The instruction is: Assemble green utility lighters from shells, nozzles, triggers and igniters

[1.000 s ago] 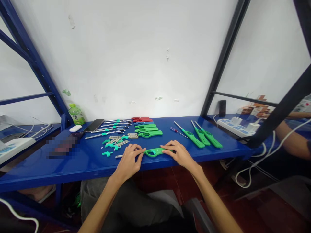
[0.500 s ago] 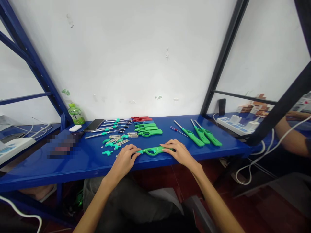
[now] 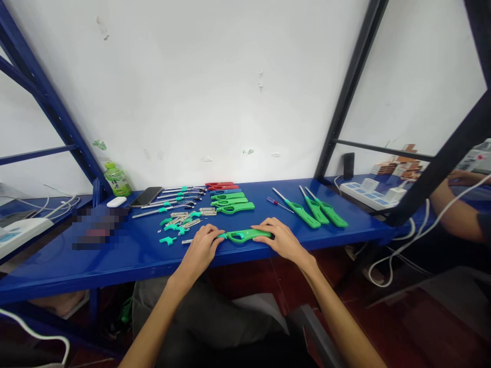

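Note:
A green long-neck lighter [image 3: 245, 235] lies lengthwise between my hands near the front of the blue table [image 3: 126, 263]. My left hand [image 3: 203, 243] is closed on its neck end, and a short metal length shows past the fingers to the left. My right hand [image 3: 279, 238] grips the handle end, thumb in front and fingers behind. Beyond my left hand are loose teal triggers [image 3: 168, 240] and small metal-and-clear pieces [image 3: 193, 224]. Several metal lighter tubes [image 3: 153, 211] with teal parts lie behind them. Green handle shells [image 3: 236, 206] and red shells [image 3: 219, 184] are stacked farther back.
At right lie three green lighters [image 3: 307, 214] with metal necks and a screwdriver [image 3: 280, 204]. A phone [image 3: 146, 197], a white case [image 3: 116, 202] and a green bottle [image 3: 117, 179] stand back left. Past the frame post, a power strip [image 3: 368, 194] sits near another person's arm [image 3: 456, 209].
The view has shifted slightly. The lighter has tipped a little in my hands and more of the metal end shows left of my left hand. Both hands keep their hold.

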`<action>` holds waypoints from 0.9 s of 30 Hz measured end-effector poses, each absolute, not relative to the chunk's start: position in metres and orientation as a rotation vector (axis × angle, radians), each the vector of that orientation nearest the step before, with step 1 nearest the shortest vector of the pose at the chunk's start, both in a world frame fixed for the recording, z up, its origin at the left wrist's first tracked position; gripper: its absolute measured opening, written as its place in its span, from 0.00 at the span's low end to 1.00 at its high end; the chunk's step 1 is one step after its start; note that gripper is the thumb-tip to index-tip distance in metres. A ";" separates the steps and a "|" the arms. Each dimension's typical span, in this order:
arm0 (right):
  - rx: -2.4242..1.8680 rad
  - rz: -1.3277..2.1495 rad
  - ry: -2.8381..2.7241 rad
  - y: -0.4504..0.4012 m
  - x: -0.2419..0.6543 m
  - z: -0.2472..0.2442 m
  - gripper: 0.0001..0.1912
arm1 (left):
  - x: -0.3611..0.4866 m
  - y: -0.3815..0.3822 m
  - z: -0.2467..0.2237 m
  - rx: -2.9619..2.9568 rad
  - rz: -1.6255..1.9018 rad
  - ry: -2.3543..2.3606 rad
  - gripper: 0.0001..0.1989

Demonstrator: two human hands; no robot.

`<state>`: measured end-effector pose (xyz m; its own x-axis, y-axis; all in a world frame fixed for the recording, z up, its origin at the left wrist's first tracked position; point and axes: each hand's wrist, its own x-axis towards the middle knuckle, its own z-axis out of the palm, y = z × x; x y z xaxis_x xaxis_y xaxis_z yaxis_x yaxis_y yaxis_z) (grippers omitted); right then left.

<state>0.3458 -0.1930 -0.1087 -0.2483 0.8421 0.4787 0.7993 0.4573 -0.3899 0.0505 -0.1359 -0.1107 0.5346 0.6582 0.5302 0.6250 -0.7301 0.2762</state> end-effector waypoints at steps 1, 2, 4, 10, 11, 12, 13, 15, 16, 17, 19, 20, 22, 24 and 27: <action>-1.363 0.086 -2.074 -0.194 0.346 -0.108 0.18 | 0.051 -0.136 -0.110 2.715 0.963 1.130 0.15; -1.362 0.086 -2.080 -0.194 0.345 -0.107 0.19 | 0.052 -0.137 -0.110 2.725 0.956 1.128 0.14; -1.357 0.091 -2.091 -0.195 0.345 -0.106 0.18 | 0.053 -0.138 -0.108 2.745 0.945 1.130 0.13; -1.344 0.145 -2.104 -0.197 0.345 -0.103 0.14 | 0.058 -0.136 -0.107 2.797 0.923 1.105 0.13; -1.345 0.155 -2.103 -0.198 0.345 -0.103 0.14 | 0.059 -0.135 -0.107 2.801 0.922 1.091 0.13; -1.348 0.165 -2.101 -0.198 0.345 -0.103 0.15 | 0.060 -0.134 -0.107 2.803 0.924 1.078 0.13; -1.352 0.173 -2.099 -0.198 0.345 -0.103 0.14 | 0.062 -0.133 -0.107 2.802 0.928 1.069 0.13; -1.359 0.184 -2.094 -0.199 0.345 -0.103 0.14 | 0.064 -0.131 -0.107 2.794 0.943 1.055 0.13; -1.362 0.189 -2.092 -0.199 0.345 -0.103 0.14 | 0.065 -0.130 -0.107 2.789 0.952 1.048 0.12; -1.364 0.192 -2.090 -0.200 0.345 -0.102 0.13 | 0.066 -0.129 -0.107 2.782 0.961 1.041 0.12; -1.365 0.199 -2.086 -0.201 0.344 -0.102 0.13 | 0.067 -0.128 -0.106 2.766 0.976 1.031 0.12; -1.365 0.203 -2.084 -0.201 0.344 -0.102 0.13 | 0.067 -0.128 -0.107 2.758 0.982 1.027 0.11; -1.361 0.212 -2.080 -0.201 0.344 -0.101 0.13 | 0.067 -0.128 -0.107 2.741 0.992 1.026 0.11; -1.353 0.219 -2.075 -0.200 0.344 -0.100 0.13 | 0.067 -0.128 -0.107 2.726 1.001 1.022 0.11; -1.337 0.229 -2.059 -0.200 0.345 -0.099 0.13 | 0.067 -0.130 -0.108 2.705 1.016 1.008 0.12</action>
